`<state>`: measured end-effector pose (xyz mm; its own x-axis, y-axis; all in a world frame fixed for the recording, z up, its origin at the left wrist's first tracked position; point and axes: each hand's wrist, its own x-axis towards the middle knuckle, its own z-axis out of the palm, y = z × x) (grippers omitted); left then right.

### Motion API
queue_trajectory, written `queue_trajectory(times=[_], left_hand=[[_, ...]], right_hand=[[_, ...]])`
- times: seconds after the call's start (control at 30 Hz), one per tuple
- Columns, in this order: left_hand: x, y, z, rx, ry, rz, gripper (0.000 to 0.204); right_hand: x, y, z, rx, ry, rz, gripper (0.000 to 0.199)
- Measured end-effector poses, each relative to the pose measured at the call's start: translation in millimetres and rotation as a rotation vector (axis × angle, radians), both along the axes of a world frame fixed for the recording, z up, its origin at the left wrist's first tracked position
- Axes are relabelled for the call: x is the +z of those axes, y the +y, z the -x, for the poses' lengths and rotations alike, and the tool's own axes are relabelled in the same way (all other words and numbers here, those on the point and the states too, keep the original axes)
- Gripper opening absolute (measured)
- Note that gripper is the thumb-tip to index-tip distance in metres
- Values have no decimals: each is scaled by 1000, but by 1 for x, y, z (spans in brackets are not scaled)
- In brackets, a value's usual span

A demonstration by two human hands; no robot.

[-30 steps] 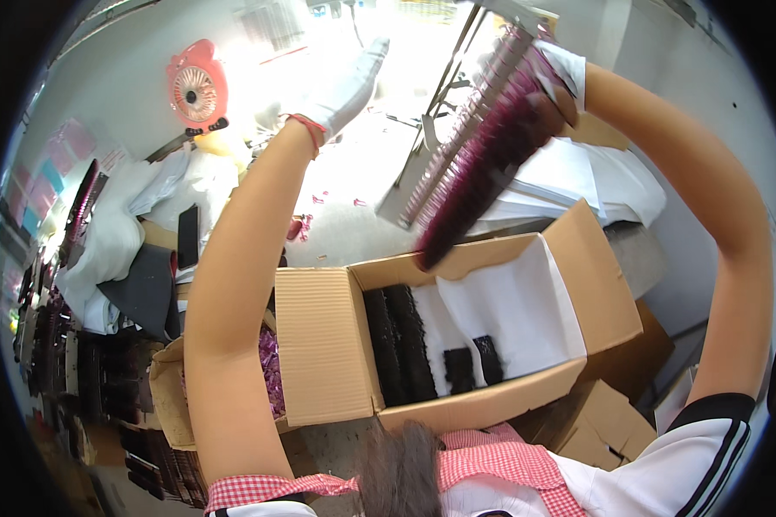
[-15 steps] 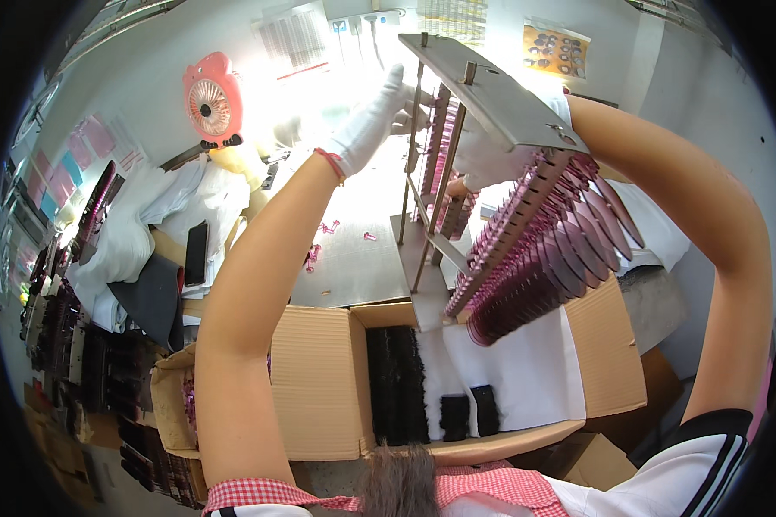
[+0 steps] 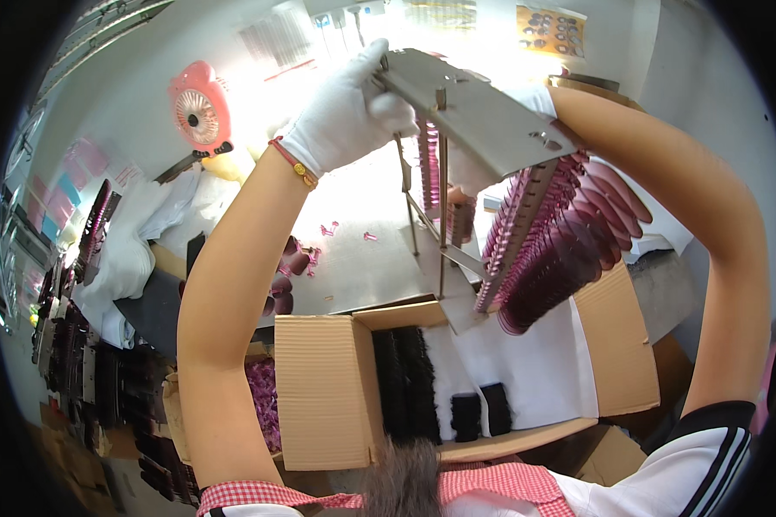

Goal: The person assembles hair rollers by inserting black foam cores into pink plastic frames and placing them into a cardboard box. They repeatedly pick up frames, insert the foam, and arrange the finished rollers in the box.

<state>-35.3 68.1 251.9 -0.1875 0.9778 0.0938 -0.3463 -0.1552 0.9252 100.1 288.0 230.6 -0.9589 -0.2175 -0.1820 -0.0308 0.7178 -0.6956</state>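
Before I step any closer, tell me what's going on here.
Someone gloved is handling a metal rack lined with purple lenses. The left hand grips the left end of its top; the right hand is partly hidden behind it. Nearer the person sits an open box with black strips inside, and small pink pieces lie loose on the table.

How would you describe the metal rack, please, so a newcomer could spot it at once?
Find the open cardboard box at lower centre. Above it in the picture, partly overlapping it, is the metal rack, its flat grey plate touching the gloved left hand. Unlike the loose purple pieces on the table, its purple discs line a slotted bar in a dense row.
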Motion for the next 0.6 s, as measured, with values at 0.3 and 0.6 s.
queue_trajectory(times=[0.3,0.6], left_hand=[[-30,-13,8,351,80,-217,22],[-71,-25,17,564,-134,-146,21]], right_hand=[[-7,28,-82,165,991,-1541,33],[-55,-70,-111,-452,545,-297,38]])
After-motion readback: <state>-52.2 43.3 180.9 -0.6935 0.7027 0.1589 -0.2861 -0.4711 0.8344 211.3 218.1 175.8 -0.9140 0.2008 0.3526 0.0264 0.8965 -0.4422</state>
